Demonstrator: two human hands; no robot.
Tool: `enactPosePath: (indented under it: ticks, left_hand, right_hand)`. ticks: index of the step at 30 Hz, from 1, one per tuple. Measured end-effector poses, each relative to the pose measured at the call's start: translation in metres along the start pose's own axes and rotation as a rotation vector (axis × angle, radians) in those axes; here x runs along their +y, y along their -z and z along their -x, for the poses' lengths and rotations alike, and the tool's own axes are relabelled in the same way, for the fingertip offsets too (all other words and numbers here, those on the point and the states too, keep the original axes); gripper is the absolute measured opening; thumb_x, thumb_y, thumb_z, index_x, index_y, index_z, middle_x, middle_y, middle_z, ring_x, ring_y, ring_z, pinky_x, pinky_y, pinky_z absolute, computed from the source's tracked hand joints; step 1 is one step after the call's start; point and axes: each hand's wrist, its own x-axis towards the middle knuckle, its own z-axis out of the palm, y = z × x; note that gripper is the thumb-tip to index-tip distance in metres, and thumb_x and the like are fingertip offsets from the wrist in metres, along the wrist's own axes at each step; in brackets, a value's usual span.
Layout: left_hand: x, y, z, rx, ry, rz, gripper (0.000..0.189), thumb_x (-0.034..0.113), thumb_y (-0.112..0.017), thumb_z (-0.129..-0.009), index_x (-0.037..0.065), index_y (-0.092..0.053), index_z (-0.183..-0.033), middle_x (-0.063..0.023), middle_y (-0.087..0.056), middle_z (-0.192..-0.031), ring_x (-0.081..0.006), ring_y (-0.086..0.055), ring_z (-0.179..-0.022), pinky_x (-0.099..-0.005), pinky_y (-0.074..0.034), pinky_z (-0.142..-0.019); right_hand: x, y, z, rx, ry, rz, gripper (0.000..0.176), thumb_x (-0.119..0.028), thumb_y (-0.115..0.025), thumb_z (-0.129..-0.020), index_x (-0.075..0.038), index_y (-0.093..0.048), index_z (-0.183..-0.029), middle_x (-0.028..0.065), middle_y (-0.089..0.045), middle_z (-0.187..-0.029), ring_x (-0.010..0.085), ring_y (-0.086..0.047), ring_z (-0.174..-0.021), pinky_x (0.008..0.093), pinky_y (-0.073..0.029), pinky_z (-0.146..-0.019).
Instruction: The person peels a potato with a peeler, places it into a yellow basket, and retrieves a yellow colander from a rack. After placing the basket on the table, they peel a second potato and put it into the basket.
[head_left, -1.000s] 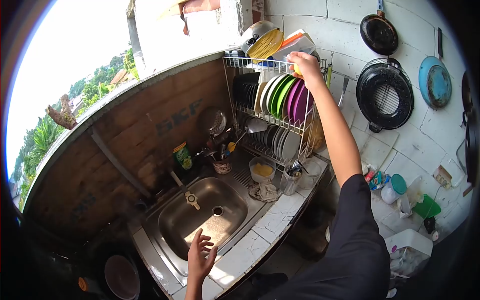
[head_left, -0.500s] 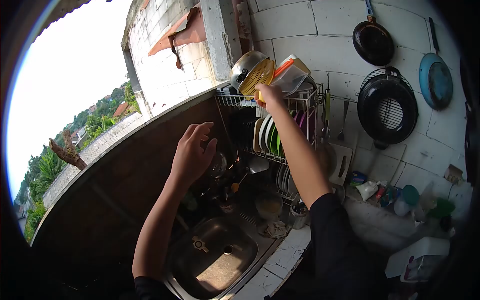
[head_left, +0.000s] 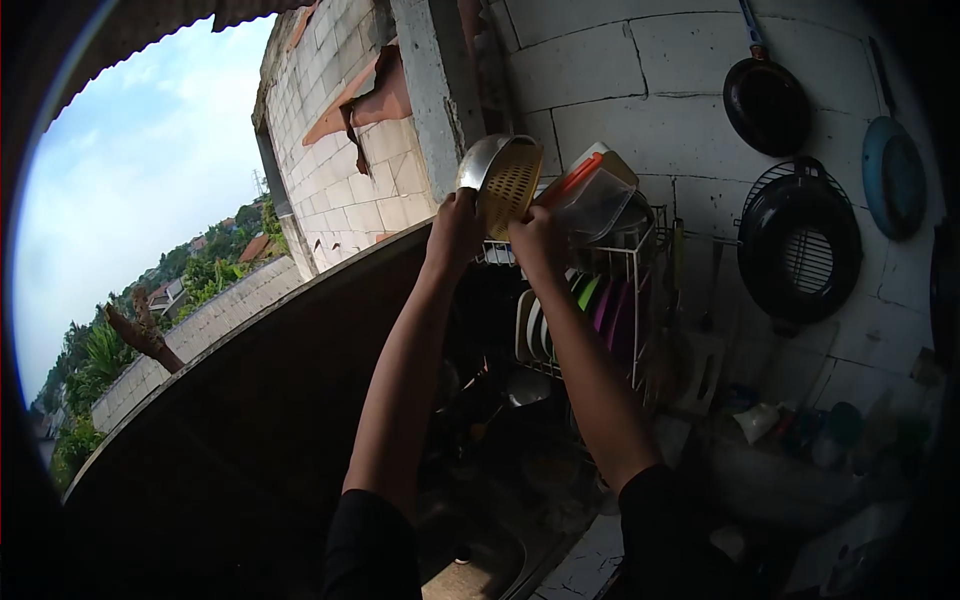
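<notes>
Up at the top of the dish rack (head_left: pixel 637 262), my left hand (head_left: pixel 458 228) is closed on the lower left rim of a metal bowl (head_left: pixel 484 158). A yellow colander (head_left: pixel 511 185) sits inside or against that bowl, its holes facing right. My right hand (head_left: pixel 538 240) is closed at the colander's lower right edge. Just right of it lie a clear plastic container (head_left: pixel 597 205) and an orange-edged item (head_left: pixel 582 172). Plates (head_left: pixel 605 305) stand upright on the tier below.
Pans (head_left: pixel 767 105) and a black grill pan (head_left: pixel 800 248) hang on the right wall. Below are a dim sink (head_left: pixel 470 565) and a tiled counter edge (head_left: pixel 585 560). A dark slanting partition (head_left: pixel 250 400) runs along the left.
My left hand has risen from above the sink to the metal bowl and closed on it. My right hand stays at the colander. The view has shifted and the scene looks darker.
</notes>
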Motion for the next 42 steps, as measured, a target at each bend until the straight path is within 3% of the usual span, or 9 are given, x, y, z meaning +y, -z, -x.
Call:
enactPosePath:
  ticks: [4,6,9,15,18,23,32,38,42]
  left_hand:
    - [-0.013,-0.006,0.001,0.082,-0.009,0.06,0.03,0.01,-0.065,-0.083,-0.005,-0.06,-0.108,-0.0248,-0.067,-0.104,-0.039,-0.067,-0.097,-0.0436,-0.054,-0.083]
    - [-0.019,-0.002,-0.001,0.068,0.033,0.09,0.029,0.01,-0.066,-0.083,-0.005,-0.061,-0.107,-0.0234,-0.069,-0.101,-0.0382,-0.068,-0.097,-0.0427,-0.054,-0.083]
    - [-0.021,0.005,-0.007,0.118,0.045,0.071,0.025,0.007,-0.065,-0.083,-0.005,-0.062,-0.104,-0.023,-0.07,-0.099,-0.0366,-0.069,-0.096,-0.0412,-0.054,-0.083]
    - [-0.023,-0.003,-0.004,0.188,0.012,0.073,0.023,0.006,-0.063,-0.083,-0.005,-0.062,-0.103,-0.0237,-0.068,-0.099,-0.0392,-0.068,-0.092,-0.0437,-0.053,-0.082]
    - [-0.014,-0.012,-0.002,0.177,0.006,0.18,0.022,-0.001,-0.056,-0.081,-0.004,-0.062,-0.103,-0.0278,-0.064,-0.101,-0.0459,-0.064,-0.093,-0.0499,-0.052,-0.082]
    - [-0.007,-0.03,0.005,0.161,-0.291,-0.057,0.028,-0.003,-0.052,-0.085,0.002,-0.059,-0.111,-0.0218,-0.062,-0.105,-0.0416,-0.064,-0.096,-0.0466,-0.052,-0.084]
    - [0.001,-0.034,0.027,0.109,-0.348,-0.131,0.027,0.006,-0.059,-0.086,0.006,-0.058,-0.113,-0.0184,-0.058,-0.111,-0.0406,-0.063,-0.097,-0.0481,-0.052,-0.085]
    - [0.032,-0.01,0.041,0.139,-0.324,-0.16,0.048,0.008,-0.064,-0.083,0.001,-0.044,-0.126,-0.0215,-0.052,-0.121,-0.0421,-0.059,-0.107,-0.0476,-0.05,-0.091]
    - [0.056,0.044,0.076,0.408,-0.28,-0.013,0.065,0.008,-0.069,-0.081,0.003,-0.036,-0.138,-0.0254,-0.044,-0.129,-0.0431,-0.052,-0.118,-0.0468,-0.05,-0.096]
  right_hand:
    - [-0.006,-0.01,-0.03,-0.057,-0.045,-0.005,0.035,-0.03,-0.056,-0.083,-0.003,-0.07,-0.101,0.027,-0.069,-0.099,0.045,-0.065,-0.1,0.0495,-0.052,-0.092]
    - [-0.013,-0.009,-0.032,-0.021,0.0,0.009,0.032,-0.028,-0.055,-0.088,-0.001,-0.069,-0.099,0.0228,-0.07,-0.093,0.0376,-0.07,-0.089,0.0461,-0.058,-0.077]
    - [-0.052,0.024,-0.022,-0.224,-0.221,-0.634,0.024,-0.027,-0.051,-0.098,-0.008,-0.064,-0.107,0.0024,-0.065,-0.076,0.0112,-0.064,-0.065,0.0253,-0.05,-0.049]
    - [-0.079,0.072,-0.024,-0.144,-0.21,-1.053,0.028,-0.033,-0.059,-0.097,-0.01,-0.059,-0.115,0.0036,-0.062,-0.093,0.0147,-0.065,-0.08,0.0258,-0.047,-0.058]
    - [-0.071,0.088,-0.034,-0.11,-0.102,-1.061,0.029,-0.034,-0.055,-0.097,-0.012,-0.057,-0.115,0.0028,-0.062,-0.092,0.0146,-0.065,-0.082,0.0298,-0.049,-0.061]
    - [-0.058,0.105,-0.04,-0.129,-0.083,-1.154,0.028,-0.034,-0.058,-0.097,-0.013,-0.057,-0.115,0.0031,-0.062,-0.093,0.0158,-0.065,-0.082,0.031,-0.048,-0.063]
    - [-0.043,0.119,-0.048,-0.162,-0.069,-1.145,0.027,-0.033,-0.06,-0.097,-0.013,-0.058,-0.115,0.0034,-0.063,-0.091,0.017,-0.066,-0.083,0.0304,-0.048,-0.064]
    - [-0.039,0.133,-0.044,-0.308,-0.052,-1.366,0.023,-0.025,-0.063,-0.097,-0.008,-0.056,-0.111,0.0051,-0.06,-0.09,0.0169,-0.061,-0.083,0.024,-0.045,-0.056]
    - [-0.046,0.145,-0.019,-0.434,-0.039,-1.295,0.024,-0.025,-0.062,-0.097,-0.008,-0.057,-0.112,0.0052,-0.061,-0.088,0.0165,-0.062,-0.079,0.0245,-0.044,-0.054]
